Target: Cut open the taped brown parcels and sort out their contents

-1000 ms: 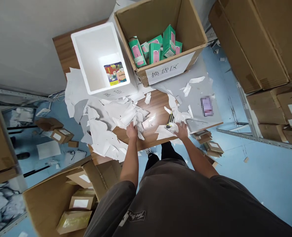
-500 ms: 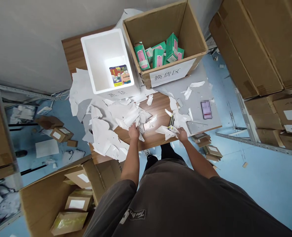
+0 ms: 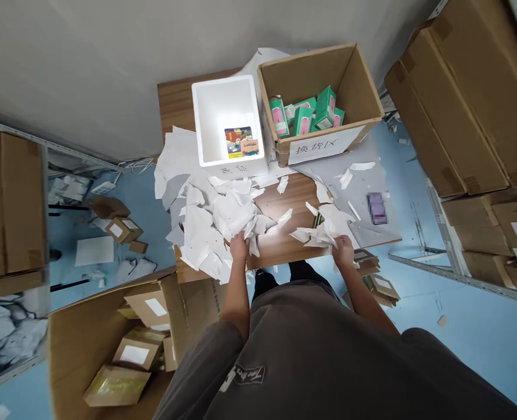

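Observation:
Torn white paper (image 3: 201, 227) is heaped on the left half of a wooden table (image 3: 280, 251). My left hand (image 3: 240, 247) is closed on paper scraps at the front right of that heap. Over at the table's front edge, my right hand (image 3: 343, 251) has its fingers closed on a second bunch of paper scraps (image 3: 324, 234). A narrow black-and-yellow object (image 3: 317, 219) pokes out of this bunch, partly covered, so its kind is unclear. Between my hands a loose scrap (image 3: 285, 219) lies on the wood.
Behind the paper stand a white foam box (image 3: 199, 122) with colourful packages and a cardboard box (image 3: 280, 153) holding several green cartons (image 3: 326, 108). A blurred purple item (image 3: 377, 208) lies at right. An open carton (image 3: 72, 350) with parcels is at lower left; stacked cartons (image 3: 460, 111) flank the right.
The view has shifted, so the table sits further right. My right hand has drawn paper over more of the black-and-yellow object. My left hand stays at the heap.

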A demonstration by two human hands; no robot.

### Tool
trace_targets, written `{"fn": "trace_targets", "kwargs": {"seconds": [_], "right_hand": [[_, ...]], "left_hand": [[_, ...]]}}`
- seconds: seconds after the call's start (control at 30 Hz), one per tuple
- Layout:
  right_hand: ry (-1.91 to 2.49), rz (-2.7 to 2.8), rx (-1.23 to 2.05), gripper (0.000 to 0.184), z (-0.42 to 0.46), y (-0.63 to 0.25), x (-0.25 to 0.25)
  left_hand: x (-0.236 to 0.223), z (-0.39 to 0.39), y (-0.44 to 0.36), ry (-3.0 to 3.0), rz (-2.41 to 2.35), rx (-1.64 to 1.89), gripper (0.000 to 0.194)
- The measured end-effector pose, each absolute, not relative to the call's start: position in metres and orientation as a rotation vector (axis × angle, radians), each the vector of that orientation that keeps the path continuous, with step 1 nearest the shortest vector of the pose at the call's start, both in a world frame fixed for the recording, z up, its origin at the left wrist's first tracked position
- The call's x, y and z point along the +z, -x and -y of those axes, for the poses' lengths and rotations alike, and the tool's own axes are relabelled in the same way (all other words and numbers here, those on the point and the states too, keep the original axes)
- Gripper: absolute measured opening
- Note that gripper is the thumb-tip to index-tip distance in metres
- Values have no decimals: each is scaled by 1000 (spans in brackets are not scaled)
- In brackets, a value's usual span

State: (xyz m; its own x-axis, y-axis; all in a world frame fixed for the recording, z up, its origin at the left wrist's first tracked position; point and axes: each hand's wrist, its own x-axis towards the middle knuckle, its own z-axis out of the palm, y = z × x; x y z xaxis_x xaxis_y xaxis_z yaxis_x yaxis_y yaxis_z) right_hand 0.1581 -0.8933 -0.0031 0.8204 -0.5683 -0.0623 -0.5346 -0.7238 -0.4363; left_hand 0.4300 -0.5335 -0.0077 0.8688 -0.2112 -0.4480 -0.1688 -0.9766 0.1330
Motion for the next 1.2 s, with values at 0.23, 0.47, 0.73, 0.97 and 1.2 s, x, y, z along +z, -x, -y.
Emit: {"fn": "trace_targets", "kwargs": {"seconds": [0.23, 0.47, 0.73, 0.97, 1.2], "right_hand": [[2527, -812, -158, 19, 825, -181, 13], [2480, -742, -222, 19, 732, -250, 21], [2390, -551, -226, 15, 658, -384, 12], [2329, -435, -254, 14, 604, -535, 19], [2446, -401, -168, 26, 561, -649, 29]], "left_hand": [[16, 427, -450, -2997, 101, -990, 31], [50, 275, -471, -2962, 140, -865, 30], [37, 243, -508, -2671, 304, -491, 43], [0, 337, -602, -2415, 453, -328, 50], [-12, 403, -702, -2292, 379, -230, 61]]}}
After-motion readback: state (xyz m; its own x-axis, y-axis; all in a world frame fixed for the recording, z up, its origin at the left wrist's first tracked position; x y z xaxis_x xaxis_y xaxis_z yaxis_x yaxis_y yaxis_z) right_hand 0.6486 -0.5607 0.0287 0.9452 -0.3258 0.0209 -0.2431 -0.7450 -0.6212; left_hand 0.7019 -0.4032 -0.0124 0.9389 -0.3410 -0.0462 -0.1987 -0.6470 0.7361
